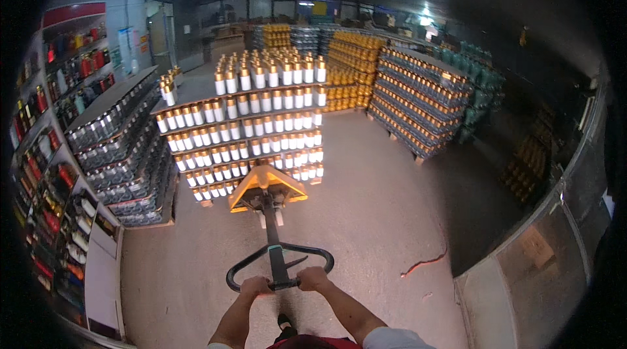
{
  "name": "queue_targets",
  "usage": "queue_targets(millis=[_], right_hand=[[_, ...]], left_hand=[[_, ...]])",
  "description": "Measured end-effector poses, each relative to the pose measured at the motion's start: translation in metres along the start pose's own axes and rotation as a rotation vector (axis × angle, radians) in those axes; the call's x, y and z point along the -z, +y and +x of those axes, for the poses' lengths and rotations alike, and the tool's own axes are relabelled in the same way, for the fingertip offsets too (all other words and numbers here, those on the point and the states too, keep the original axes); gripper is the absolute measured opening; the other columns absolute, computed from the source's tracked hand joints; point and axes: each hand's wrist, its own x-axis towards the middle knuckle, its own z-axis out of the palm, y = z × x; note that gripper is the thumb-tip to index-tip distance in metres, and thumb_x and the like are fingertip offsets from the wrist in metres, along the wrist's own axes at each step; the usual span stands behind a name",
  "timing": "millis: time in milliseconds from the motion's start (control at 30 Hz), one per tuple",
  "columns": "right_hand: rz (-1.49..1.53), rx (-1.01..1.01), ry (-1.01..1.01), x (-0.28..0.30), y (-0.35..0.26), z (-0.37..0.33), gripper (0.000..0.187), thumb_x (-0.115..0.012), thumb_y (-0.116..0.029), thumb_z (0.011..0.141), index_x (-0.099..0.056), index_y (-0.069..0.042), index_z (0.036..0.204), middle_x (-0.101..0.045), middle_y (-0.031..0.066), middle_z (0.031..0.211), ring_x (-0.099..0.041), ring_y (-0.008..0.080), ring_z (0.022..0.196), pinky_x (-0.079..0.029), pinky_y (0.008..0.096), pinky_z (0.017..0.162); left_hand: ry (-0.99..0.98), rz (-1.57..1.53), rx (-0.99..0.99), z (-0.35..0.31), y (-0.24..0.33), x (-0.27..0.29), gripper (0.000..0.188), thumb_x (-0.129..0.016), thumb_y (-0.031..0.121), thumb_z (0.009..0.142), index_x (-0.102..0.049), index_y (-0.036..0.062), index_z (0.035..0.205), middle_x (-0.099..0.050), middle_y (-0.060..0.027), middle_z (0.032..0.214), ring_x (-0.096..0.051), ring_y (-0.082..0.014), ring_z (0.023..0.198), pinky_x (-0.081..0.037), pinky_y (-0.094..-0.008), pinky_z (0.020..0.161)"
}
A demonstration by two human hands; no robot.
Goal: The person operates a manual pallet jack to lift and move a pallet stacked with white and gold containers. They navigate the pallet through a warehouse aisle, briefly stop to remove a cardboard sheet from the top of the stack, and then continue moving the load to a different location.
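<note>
Both of my hands are closed round the black loop handle (332,263) of a yellow pallet jack (287,185). On the near bar, my left hand (256,285) grips left of the central shaft, and my right hand (313,278) grips just right of it. A small lever sits inside the loop, above my right hand. Past the jack's yellow body rises a stack of white bottles with gold-coloured tops (261,120), layered between flat boards on a pallet. The forks are hidden beneath that load.
Dark bottles are stacked on a pallet (124,153) at the left, beside display shelves (59,218). Gold bottles (349,68) stand behind; a tall dark-and-gold stack (421,100) stands right. A red cord (423,264) lies on the floor, near a panelled partition (522,270).
</note>
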Motion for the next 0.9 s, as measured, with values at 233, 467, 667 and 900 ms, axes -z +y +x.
queue_targets(millis=[233, 467, 667, 900], right_hand=[[0.020, 0.031, 0.049, -0.023, -0.021, -0.067, 0.022, -0.057, -0.025, 0.068, -0.068, -0.011, 0.081, -0.066, 0.0124, 0.079, -0.064, 0.0321, 0.077, -0.051, 0.0448, 0.067], [0.001, 0.023, -0.021, -0.046, -0.026, -0.169, 0.026, -0.058, -0.027, 0.068, -0.068, -0.010, 0.084, -0.066, 0.0130, 0.083, -0.064, 0.0315, 0.081, -0.051, 0.0454, 0.068], [-0.068, 0.025, -0.049, -0.083, -0.019, -0.271, 0.025, -0.054, -0.033, 0.070, -0.067, -0.015, 0.083, -0.066, 0.0097, 0.084, -0.063, 0.0300, 0.083, -0.050, 0.0435, 0.070], [-0.075, 0.025, -0.025, -0.109, 0.011, -0.426, 0.025, -0.055, -0.033, 0.071, -0.067, -0.015, 0.083, -0.066, 0.0103, 0.084, -0.064, 0.0290, 0.083, -0.050, 0.0432, 0.069]], left_hand=[[0.048, -0.034, -0.059, -0.054, 0.014, -0.055, 0.047, -0.061, 0.046, 0.070, -0.063, 0.0173, 0.107, -0.064, -0.0091, 0.105, -0.060, -0.0295, 0.098, -0.048, -0.0423, 0.080], [0.023, -0.024, -0.049, -0.114, 0.067, -0.123, 0.047, -0.060, 0.045, 0.072, -0.062, 0.0169, 0.110, -0.063, -0.0084, 0.107, -0.060, -0.0293, 0.099, -0.048, -0.0412, 0.082], [0.117, -0.060, -0.090, -0.193, 0.128, -0.193, 0.040, -0.060, 0.036, 0.071, -0.064, 0.0138, 0.104, -0.064, -0.0086, 0.104, -0.061, -0.0290, 0.096, -0.050, -0.0423, 0.079], [0.122, -0.130, -0.032, -0.291, 0.244, -0.267, 0.039, -0.063, 0.034, 0.066, -0.066, 0.0125, 0.099, -0.066, -0.0094, 0.096, -0.063, -0.0298, 0.091, -0.050, -0.0421, 0.075]])
